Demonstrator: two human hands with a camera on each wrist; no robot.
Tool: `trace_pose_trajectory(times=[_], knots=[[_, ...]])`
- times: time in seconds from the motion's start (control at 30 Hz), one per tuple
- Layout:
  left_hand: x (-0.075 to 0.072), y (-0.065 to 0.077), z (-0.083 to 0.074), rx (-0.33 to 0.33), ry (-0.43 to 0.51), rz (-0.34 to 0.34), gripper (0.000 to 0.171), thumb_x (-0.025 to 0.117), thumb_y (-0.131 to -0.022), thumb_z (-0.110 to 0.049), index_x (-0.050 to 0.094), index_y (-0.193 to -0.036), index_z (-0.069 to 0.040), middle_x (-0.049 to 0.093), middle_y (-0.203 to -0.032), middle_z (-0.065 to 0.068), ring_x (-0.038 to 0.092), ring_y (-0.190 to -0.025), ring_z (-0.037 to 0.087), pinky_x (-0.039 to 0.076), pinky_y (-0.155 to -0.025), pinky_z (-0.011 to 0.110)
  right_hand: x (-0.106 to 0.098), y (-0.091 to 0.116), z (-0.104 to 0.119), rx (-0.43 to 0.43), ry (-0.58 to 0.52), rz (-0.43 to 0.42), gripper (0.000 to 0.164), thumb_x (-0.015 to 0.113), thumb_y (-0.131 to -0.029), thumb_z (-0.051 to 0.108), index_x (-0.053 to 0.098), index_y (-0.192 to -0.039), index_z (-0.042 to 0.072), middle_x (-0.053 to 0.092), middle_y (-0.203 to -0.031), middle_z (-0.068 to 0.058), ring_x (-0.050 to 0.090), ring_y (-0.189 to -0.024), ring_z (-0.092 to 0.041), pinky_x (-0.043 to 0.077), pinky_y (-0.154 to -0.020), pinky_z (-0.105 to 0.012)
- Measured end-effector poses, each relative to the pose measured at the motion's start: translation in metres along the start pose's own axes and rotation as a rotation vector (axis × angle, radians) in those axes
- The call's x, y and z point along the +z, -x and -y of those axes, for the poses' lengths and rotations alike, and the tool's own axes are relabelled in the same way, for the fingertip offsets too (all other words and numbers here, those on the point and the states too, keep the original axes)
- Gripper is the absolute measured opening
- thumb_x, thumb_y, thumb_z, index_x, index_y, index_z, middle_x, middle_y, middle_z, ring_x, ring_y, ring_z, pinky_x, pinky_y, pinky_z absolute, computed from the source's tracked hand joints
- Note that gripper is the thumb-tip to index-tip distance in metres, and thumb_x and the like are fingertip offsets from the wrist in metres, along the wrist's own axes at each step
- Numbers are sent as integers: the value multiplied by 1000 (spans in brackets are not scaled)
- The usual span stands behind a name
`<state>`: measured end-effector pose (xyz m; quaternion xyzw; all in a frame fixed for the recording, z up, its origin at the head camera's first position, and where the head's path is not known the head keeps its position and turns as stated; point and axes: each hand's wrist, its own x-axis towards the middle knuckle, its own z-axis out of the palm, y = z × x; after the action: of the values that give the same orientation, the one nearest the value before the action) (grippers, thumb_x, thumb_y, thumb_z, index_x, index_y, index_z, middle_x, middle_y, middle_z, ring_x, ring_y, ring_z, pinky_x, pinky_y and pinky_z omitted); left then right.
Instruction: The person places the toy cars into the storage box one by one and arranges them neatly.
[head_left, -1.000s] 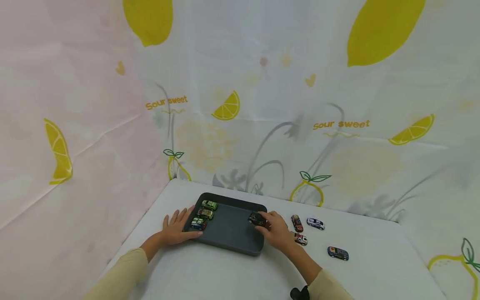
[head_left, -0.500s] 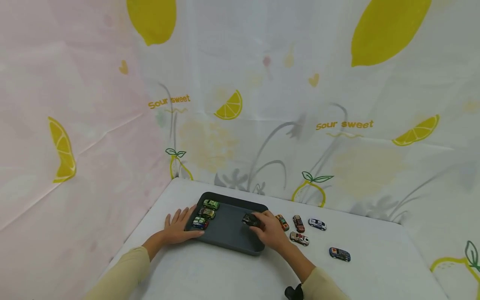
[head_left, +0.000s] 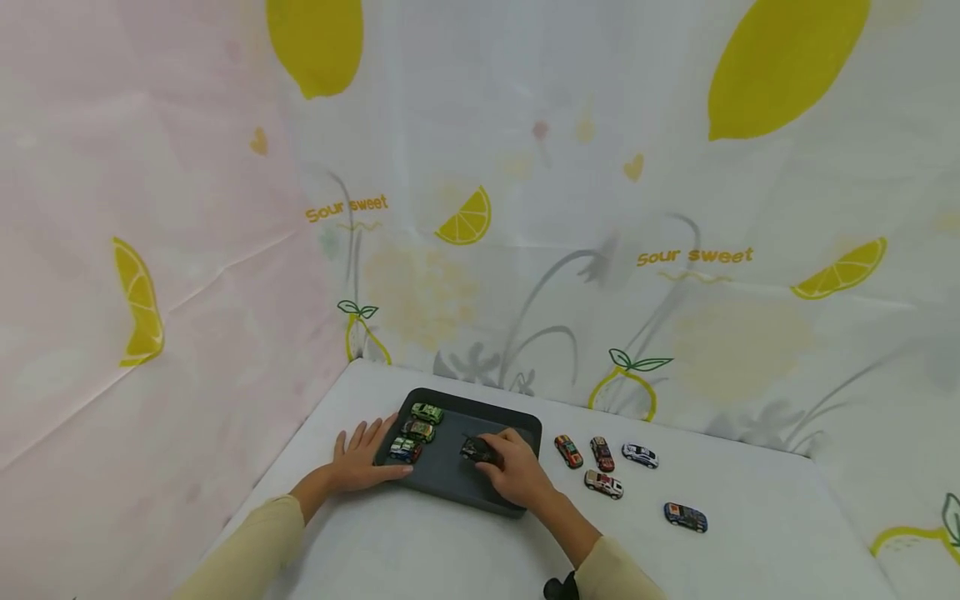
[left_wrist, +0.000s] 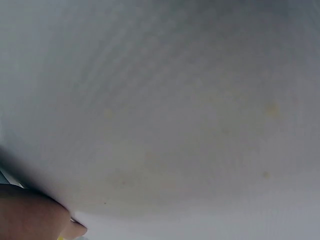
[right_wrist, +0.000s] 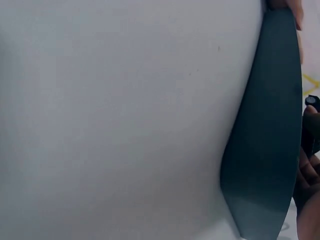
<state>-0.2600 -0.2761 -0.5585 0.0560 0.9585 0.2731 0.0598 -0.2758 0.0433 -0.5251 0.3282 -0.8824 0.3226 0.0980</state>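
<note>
A dark grey rectangular tray [head_left: 457,497] lies on the white table. My left hand [head_left: 363,463] rests at its left end, fingers spread and straight, thumb along the near rim. Along that end of the tray sit a green toy car [head_left: 427,412], a yellow-brown toy car [head_left: 417,430] and a multicoloured toy car [head_left: 406,450]. Over the tray's middle my right hand [head_left: 519,471] pinches a black toy car [head_left: 478,450] between thumb and fingers. In the right wrist view the tray's side wall [right_wrist: 265,130] hides part of that hand.
Right of the tray lie an orange toy car [head_left: 568,451], a dark red one [head_left: 602,453], a white one [head_left: 640,455], a white-and-red one [head_left: 603,484] and a blue one [head_left: 686,517]. A lemon-printed cloth [head_left: 540,292] rises behind the table.
My right hand has carried the black toy car leftward from the tray's right end to its middle, uncovering the orange car. My left hand has stayed at the tray's left end.
</note>
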Motion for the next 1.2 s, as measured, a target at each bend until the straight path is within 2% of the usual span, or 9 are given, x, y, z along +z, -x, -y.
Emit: trace_pose_trajectory(times=[0.17, 0.33, 0.53, 0.63, 0.83, 1.03, 1.2], knots=[[-6, 1, -3, 6, -9, 6, 110, 57, -78, -79, 6, -160, -24, 13, -163, 25, 2, -149, 50, -10, -111, 71, 8, -7, 3, -24, 13, -12, 37, 74, -90, 22, 67, -124, 10, 61, -104, -6, 54, -80, -9, 49, -68, -25], [-11, 0, -8, -4, -11, 23, 111, 61, -79, -75, 9, -160, -21, 13, -163, 27, 3, -149, 51, -8, -111, 71, 17, -10, 4, -62, 16, -25, 37, 75, -88, 21, 67, -122, 7, 61, -103, -9, 57, -82, -13, 49, -67, -27], [-5, 2, -7, -10, -28, 12, 111, 59, -78, -78, 9, -160, -23, 14, -163, 25, 4, -150, 49, -8, -112, 70, 25, -8, 6, 12, -3, 23, 38, 73, -90, 25, 66, -125, 11, 62, -107, -6, 61, -91, -15, 53, -76, -32], [-3, 6, -7, -12, -15, 23, 112, 59, -76, -80, 10, -159, -23, 15, -162, 26, 4, -149, 50, -9, -112, 71, 28, -4, 8, 44, -12, 50, 39, 73, -91, 26, 66, -126, 12, 62, -107, -5, 60, -91, -14, 53, -76, -31], [-2, 6, -6, -16, -3, 24, 111, 59, -77, -79, 9, -160, -24, 13, -163, 24, 2, -150, 49, -11, -112, 70, 29, -5, 11, 61, -4, 55, 37, 73, -91, 26, 66, -125, 13, 61, -105, -3, 57, -87, -10, 51, -73, -28], [-2, 0, -2, -22, -16, 4, 108, 63, -79, -73, 11, -160, -22, 15, -163, 23, 3, -150, 49, -9, -112, 71, 28, -11, 13, 63, -13, 68, 37, 72, -91, 26, 66, -126, 13, 61, -107, -4, 60, -92, -14, 53, -77, -31], [-1, -1, -4, -28, -34, 22, 110, 60, -79, -76, 10, -160, -22, 15, -163, 24, 4, -150, 49, -7, -112, 71, 30, -14, 12, 75, -14, 81, 39, 72, -92, 26, 65, -128, 13, 61, -109, -5, 61, -93, -15, 53, -78, -31]])
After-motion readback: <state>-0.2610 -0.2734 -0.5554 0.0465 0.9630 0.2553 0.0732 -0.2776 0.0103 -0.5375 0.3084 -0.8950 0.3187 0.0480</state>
